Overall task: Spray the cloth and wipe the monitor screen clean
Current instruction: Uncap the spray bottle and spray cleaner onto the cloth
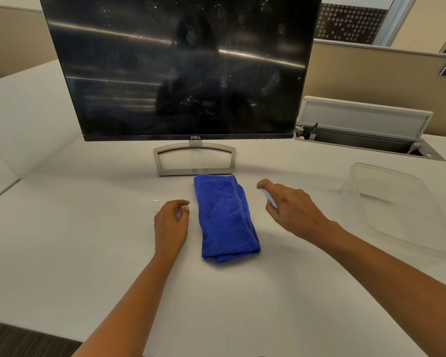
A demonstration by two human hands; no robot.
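Observation:
A folded blue cloth (pixel 225 217) lies flat on the white desk in front of the monitor's stand. The dark monitor screen (pixel 180 65) stands behind it, smeared with fingerprints and streaks. My right hand (pixel 291 207) hovers to the right of the cloth and grips a small white spray bottle (pixel 268 198), index finger on its top, nozzle towards the cloth. My left hand (pixel 171 221) rests on the desk just left of the cloth, fingers loosely curled and holding nothing. A small clear cap (pixel 155 203) sits on the desk left of that hand.
A clear plastic container (pixel 397 204) sits at the right. Behind it an open cable hatch (pixel 366 130) is set into the desk. The silver monitor stand (pixel 195 161) touches the cloth's far edge. A partition wall runs behind the desk.

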